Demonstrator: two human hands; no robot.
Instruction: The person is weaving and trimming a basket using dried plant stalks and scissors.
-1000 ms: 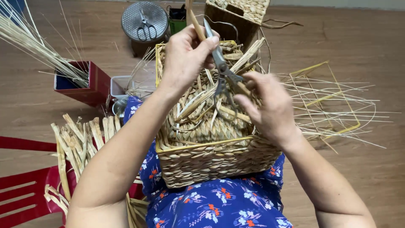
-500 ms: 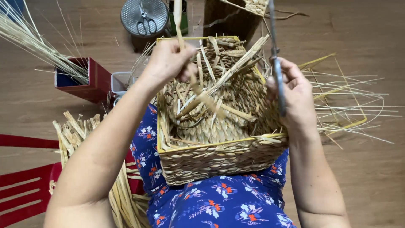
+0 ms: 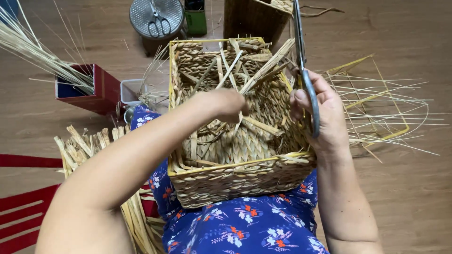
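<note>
Woven straw basket (image 3: 235, 183) w/ a yellow wire rim sits on the lap over a blue floral dress (image 3: 245, 230). Left hand (image 3: 228, 104) is down inside it, fingers curled among loose straw strips (image 3: 249, 77), can't tell if they're pinching one. Right hand (image 3: 322, 117) rests at the basket's right rim, fingers wrapped round metal scissors (image 3: 303, 70) pointing up. Red box (image 3: 96, 89) of thin reeds sits upper left, green container (image 3: 195, 19) at top next to a round metal lid (image 3: 157, 18)
</note>
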